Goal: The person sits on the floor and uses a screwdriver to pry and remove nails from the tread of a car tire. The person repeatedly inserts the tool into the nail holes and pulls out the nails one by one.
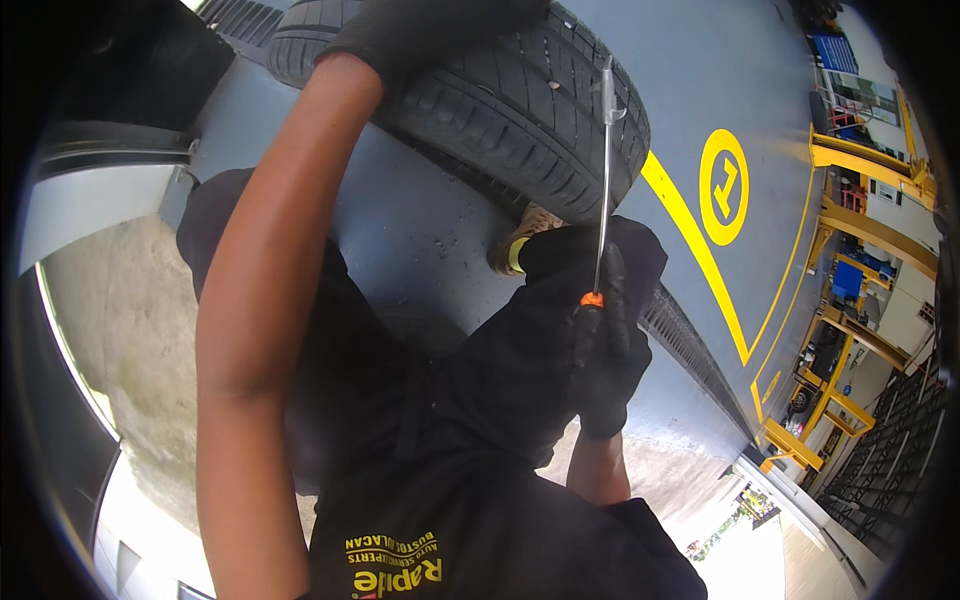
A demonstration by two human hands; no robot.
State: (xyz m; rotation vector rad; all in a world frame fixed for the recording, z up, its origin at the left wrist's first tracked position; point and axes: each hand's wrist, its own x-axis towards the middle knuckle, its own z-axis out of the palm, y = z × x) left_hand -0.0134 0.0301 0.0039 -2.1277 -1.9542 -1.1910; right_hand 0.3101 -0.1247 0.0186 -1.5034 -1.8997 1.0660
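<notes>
A black tire (520,90) with a grooved tread stands tilted at the top, in front of my knees. Over its upper left part lies my left hand (430,40), in a black glove. That hand's fingers blend into the dark at the picture's top edge, so their pose cannot be made out. Closed around a long screwdriver-like tool (591,299), my right hand (606,370) is gloved in black too. The tool has an orange collar and a thin metal shaft pointing up across the tread. Its tip, with a clear, glinting bit around it, overlaps the tire's right part; contact is unclear.
My dark-trousered legs and a tan shoe (538,222) are just below the tire. A floor grating (690,345) runs along the right. Yellow floor lines (700,258) and a yellow circle mark (724,187) lie beyond. Yellow lift frames (872,165) stand at far right.
</notes>
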